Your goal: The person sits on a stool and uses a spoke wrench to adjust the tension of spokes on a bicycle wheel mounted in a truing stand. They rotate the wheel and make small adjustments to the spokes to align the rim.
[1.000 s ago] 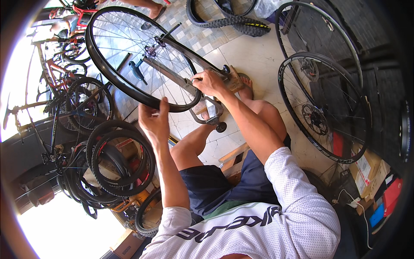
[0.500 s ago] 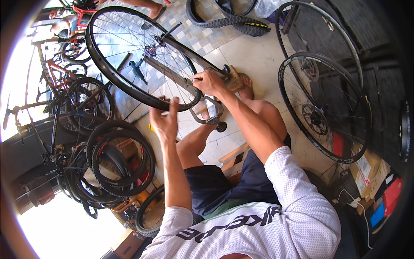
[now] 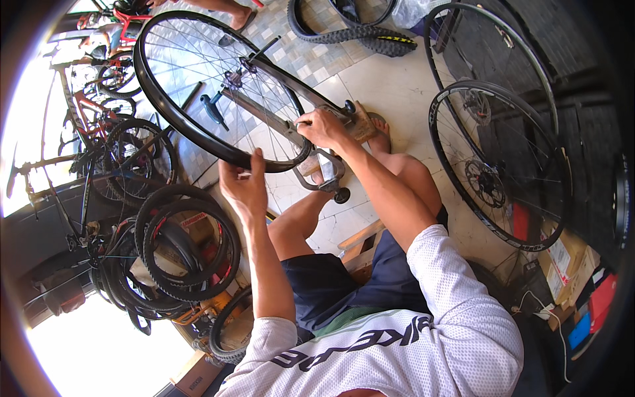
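A bicycle wheel (image 3: pixel 159 98) with a bare black rim and thin spokes is mounted in a metal truing stand (image 3: pixel 264 121) in front of me. My left hand (image 3: pixel 244 188) is at the rim's near side, thumb on one side and fingers on the other, closed around it. My right hand (image 3: pixel 322 129) is at the rim's right side, beside the stand's arm. Its fingers are pinched together near the spokes; what they hold is hidden. A blue-handled tool (image 3: pixel 212 108) shows beyond the spokes. The stand's clamp frame with a black knob (image 3: pixel 341 195) sits below my right hand.
Two more wheels (image 3: pixel 433 126) lean at the right against dark panels. Several tyres (image 3: pixel 142 238) hang at the left, near parked bicycles (image 3: pixel 86 126). Loose tyres (image 3: pixel 331 34) lie on the floor ahead. Another person's leg (image 3: pixel 231 12) shows at the top. Cardboard boxes (image 3: pixel 561 261) stand at the lower right.
My left hand has shifted a little left along the rim, and its fingers have come against it. My right hand has stayed in place, pinched near the spokes.
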`<state>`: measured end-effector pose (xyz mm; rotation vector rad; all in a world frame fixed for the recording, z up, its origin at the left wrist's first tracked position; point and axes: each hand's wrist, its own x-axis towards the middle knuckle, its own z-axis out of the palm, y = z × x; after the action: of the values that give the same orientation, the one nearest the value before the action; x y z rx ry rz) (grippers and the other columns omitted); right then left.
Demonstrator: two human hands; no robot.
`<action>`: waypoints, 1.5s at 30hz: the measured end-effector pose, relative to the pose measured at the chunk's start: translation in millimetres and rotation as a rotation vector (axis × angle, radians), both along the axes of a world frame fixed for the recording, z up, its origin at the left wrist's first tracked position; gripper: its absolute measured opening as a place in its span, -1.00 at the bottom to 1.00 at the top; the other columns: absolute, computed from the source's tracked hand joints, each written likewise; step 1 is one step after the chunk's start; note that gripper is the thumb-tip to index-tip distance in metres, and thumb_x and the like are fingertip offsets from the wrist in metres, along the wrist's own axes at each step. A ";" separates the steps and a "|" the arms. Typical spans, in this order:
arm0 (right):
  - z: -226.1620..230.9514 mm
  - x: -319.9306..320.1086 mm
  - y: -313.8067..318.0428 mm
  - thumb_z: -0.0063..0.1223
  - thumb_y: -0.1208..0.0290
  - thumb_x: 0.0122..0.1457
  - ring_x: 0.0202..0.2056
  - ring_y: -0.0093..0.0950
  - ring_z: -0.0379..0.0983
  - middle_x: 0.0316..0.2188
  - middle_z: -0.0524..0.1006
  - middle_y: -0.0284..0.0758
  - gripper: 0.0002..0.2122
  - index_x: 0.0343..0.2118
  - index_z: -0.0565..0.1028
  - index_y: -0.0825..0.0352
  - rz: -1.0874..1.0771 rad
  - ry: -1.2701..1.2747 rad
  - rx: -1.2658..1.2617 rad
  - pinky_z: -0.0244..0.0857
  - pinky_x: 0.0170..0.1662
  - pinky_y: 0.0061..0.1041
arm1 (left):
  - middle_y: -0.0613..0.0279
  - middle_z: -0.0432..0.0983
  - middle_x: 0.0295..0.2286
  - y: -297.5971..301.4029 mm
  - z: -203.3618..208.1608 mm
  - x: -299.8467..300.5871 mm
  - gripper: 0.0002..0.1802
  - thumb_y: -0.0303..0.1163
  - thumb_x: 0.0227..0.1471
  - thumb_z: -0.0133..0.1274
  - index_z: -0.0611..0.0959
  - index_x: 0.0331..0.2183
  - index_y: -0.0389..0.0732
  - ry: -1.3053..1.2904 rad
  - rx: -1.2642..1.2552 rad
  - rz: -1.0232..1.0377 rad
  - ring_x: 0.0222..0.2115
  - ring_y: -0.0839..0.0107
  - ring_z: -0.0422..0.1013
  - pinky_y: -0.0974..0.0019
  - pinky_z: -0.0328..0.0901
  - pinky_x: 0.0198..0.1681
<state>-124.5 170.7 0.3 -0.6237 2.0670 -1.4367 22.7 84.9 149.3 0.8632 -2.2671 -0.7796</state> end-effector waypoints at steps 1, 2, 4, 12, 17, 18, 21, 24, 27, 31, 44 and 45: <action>0.7 0.4 -0.4 0.07 0.23 -0.02 -0.27 -0.06 0.58 -0.34 0.61 0.01 -0.69 -0.24 0.68 0.20 -0.001 0.000 0.001 0.45 -0.14 -0.27 | 0.32 0.50 -0.57 6.1 -6.2 3.9 -0.71 -0.29 -0.05 0.33 0.55 -0.44 -0.23 -0.038 0.019 0.008 -0.55 0.59 0.37 0.43 0.27 -0.49; -1.8 -0.3 0.9 0.07 0.22 -0.02 -0.28 -0.06 0.58 -0.34 0.61 0.01 -0.69 -0.25 0.68 0.20 -0.004 0.004 0.002 0.45 -0.14 -0.28 | 0.29 0.53 -0.56 13.1 -14.0 5.9 -0.71 -0.31 -0.05 0.34 0.56 -0.43 -0.25 -0.075 0.043 0.012 -0.53 0.57 0.41 0.41 0.32 -0.47; -3.5 -2.2 1.1 0.06 0.22 -0.03 -0.28 -0.06 0.58 -0.35 0.60 0.01 -0.69 -0.25 0.68 0.19 -0.010 0.015 -0.005 0.45 -0.14 -0.28 | 0.21 0.58 -0.51 17.9 -32.0 11.9 -0.72 -0.34 -0.05 0.34 0.59 -0.40 -0.28 -0.107 0.085 -0.041 -0.51 0.52 0.46 0.40 0.36 -0.43; -2.4 0.3 0.4 0.06 0.22 -0.02 -0.29 -0.07 0.58 -0.36 0.61 -0.01 -0.70 -0.25 0.68 0.16 -0.007 0.040 0.017 0.45 -0.16 -0.27 | 0.25 0.57 -0.46 7.8 -16.9 9.8 -0.57 -0.19 -0.04 0.36 0.60 -0.27 -0.30 -0.099 0.066 -0.034 -0.46 0.52 0.47 0.41 0.33 -0.43; -0.9 2.4 0.1 0.06 0.22 0.01 -0.30 -0.09 0.58 -0.36 0.61 0.00 -0.70 -0.23 0.68 0.16 0.018 0.020 0.035 0.45 -0.16 -0.28 | 0.35 0.51 -0.46 -8.8 31.1 -1.8 -0.55 -0.15 -0.04 0.36 0.55 -0.28 -0.24 0.034 0.044 0.033 -0.46 0.57 0.37 0.46 0.26 -0.43; -2.7 0.9 0.7 0.06 0.22 0.01 -0.30 -0.10 0.58 -0.36 0.61 0.00 -0.70 -0.23 0.68 0.17 0.017 0.011 0.036 0.45 -0.16 -0.28 | 0.37 0.49 -0.46 -8.9 35.0 -4.7 -0.55 -0.13 -0.05 0.36 0.54 -0.31 -0.24 0.030 0.000 0.067 -0.48 0.57 0.36 0.47 0.25 -0.44; -4.1 0.8 -0.4 0.07 0.22 0.01 -0.30 -0.10 0.58 -0.37 0.61 0.00 -0.70 -0.23 0.68 0.18 0.008 0.026 0.022 0.45 -0.16 -0.29 | 0.32 0.45 -0.53 -13.2 29.4 -2.0 -0.57 -0.17 0.01 0.32 0.52 -0.29 -0.28 0.026 -0.033 0.040 -0.54 0.61 0.34 0.51 0.26 -0.56; -2.0 2.5 -1.1 0.06 0.22 0.00 -0.30 -0.09 0.58 -0.37 0.61 0.01 -0.71 -0.25 0.68 0.18 0.005 0.042 0.011 0.45 -0.16 -0.29 | 0.33 0.49 -0.53 -1.1 15.8 7.0 -0.71 -0.27 0.04 0.28 0.54 -0.40 -0.25 -0.030 0.018 0.024 -0.55 0.61 0.35 0.47 0.26 -0.49; -3.9 1.2 -0.9 0.06 0.23 -0.01 -0.30 -0.07 0.58 -0.37 0.61 0.01 -0.70 -0.25 0.68 0.19 -0.004 0.057 -0.010 0.45 -0.15 -0.28 | 0.32 0.53 -0.49 15.1 -2.3 10.4 -0.74 -0.32 0.03 0.29 0.56 -0.35 -0.25 -0.035 0.081 -0.024 -0.53 0.58 0.38 0.44 0.29 -0.43; -3.5 1.9 -2.0 0.05 0.23 -0.02 -0.30 -0.05 0.57 -0.37 0.60 0.01 -0.69 -0.25 0.68 0.20 -0.008 0.059 -0.010 0.45 -0.14 -0.27 | 0.32 0.54 -0.47 15.3 -15.2 17.2 -0.72 -0.32 0.02 0.30 0.57 -0.30 -0.24 -0.144 0.134 -0.061 -0.46 0.55 0.44 0.44 0.33 -0.39; 3.2 -1.3 3.6 0.05 0.22 0.00 -0.30 -0.09 0.58 -0.34 0.60 0.01 -0.69 -0.24 0.68 0.20 0.018 0.021 0.022 0.45 -0.16 -0.28 | 0.33 0.49 -0.54 10.8 -0.1 4.1 -0.70 -0.29 0.04 0.30 0.54 -0.36 -0.25 -0.046 0.042 -0.019 -0.53 0.59 0.38 0.46 0.25 -0.47; 5.4 0.2 2.8 0.05 0.22 0.00 -0.31 -0.09 0.58 -0.34 0.60 0.01 -0.69 -0.24 0.68 0.20 0.020 0.015 0.021 0.45 -0.16 -0.28 | 0.33 0.51 -0.53 13.6 -7.9 8.0 -0.70 -0.29 0.03 0.30 0.54 -0.35 -0.25 -0.058 0.072 -0.022 -0.52 0.58 0.40 0.46 0.27 -0.46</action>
<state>-124.2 173.6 5.6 -0.6469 2.0788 -1.4010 30.7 98.5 141.4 0.9059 -2.3153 -0.8618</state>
